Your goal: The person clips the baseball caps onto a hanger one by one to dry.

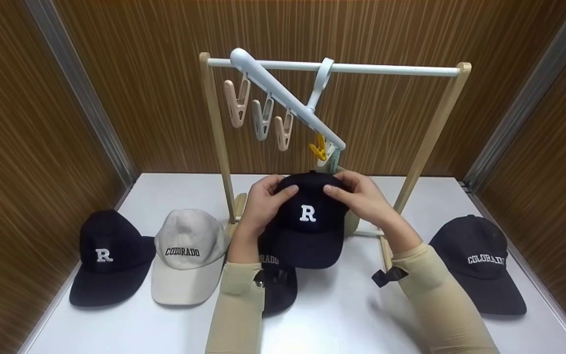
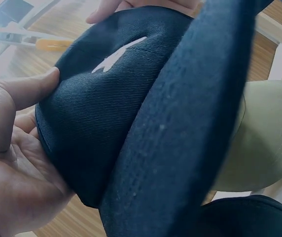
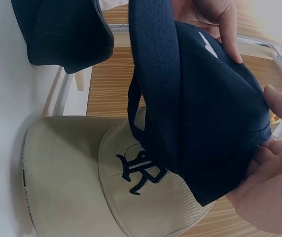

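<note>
A navy baseball cap [image 1: 308, 246] with a white letter R is held up between both hands, below the clip hanger [image 1: 275, 88]. The left hand [image 1: 262, 204] grips the left side of its crown, thumb on the front and fingers behind. On the other side the right hand [image 1: 367, 200] pinches the crown the same way. Just behind it is a khaki cap [image 3: 72, 173] with a dark emblem, mostly covered in the head view. A yellow clip [image 1: 318, 147] and a teal clip [image 1: 334, 161] hang right above the held cap.
The hanger hooks over the white rail [image 1: 391, 70] of a wooden-legged rack. Several pale clips, such as a pink one [image 1: 237, 105], hang at its left. On the table lie an R cap [image 1: 111, 246], a beige cap [image 1: 187, 260], a dark cap [image 1: 280, 292] and a COLORADO cap [image 1: 474, 250].
</note>
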`<state>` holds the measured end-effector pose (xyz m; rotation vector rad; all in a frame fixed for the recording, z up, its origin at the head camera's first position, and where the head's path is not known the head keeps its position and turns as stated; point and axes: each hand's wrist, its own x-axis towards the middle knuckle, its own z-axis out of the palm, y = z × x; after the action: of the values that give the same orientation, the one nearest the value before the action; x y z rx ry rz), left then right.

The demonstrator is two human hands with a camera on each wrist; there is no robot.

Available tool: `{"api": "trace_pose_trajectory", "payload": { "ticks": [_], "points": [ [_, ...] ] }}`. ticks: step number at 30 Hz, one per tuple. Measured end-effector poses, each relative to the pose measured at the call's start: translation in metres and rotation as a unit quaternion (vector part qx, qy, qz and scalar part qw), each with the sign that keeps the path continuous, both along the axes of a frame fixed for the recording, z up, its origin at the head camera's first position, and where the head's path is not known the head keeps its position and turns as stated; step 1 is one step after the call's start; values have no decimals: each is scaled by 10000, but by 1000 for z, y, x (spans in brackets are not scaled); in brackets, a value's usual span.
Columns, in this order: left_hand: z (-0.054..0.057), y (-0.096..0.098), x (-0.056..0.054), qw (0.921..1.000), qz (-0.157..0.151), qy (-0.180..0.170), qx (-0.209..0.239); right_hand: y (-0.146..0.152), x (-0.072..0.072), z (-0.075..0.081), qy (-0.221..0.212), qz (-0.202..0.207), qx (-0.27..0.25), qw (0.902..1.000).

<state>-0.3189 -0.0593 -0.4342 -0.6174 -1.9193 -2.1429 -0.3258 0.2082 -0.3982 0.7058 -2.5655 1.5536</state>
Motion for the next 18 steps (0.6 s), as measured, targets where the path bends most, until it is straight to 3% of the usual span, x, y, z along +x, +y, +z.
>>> {"api": "trace_pose_trajectory", "payload": {
  "ticks": [12, 18],
  "points": [
    [0, 2, -1, 9999, -30, 1, 105, 1, -12, 9, 50, -253, 43, 9997],
    [1, 3, -1, 9999, -30, 60, 100, -4, -18, 15, 19, -808, 86, 9967]
  ]
}}
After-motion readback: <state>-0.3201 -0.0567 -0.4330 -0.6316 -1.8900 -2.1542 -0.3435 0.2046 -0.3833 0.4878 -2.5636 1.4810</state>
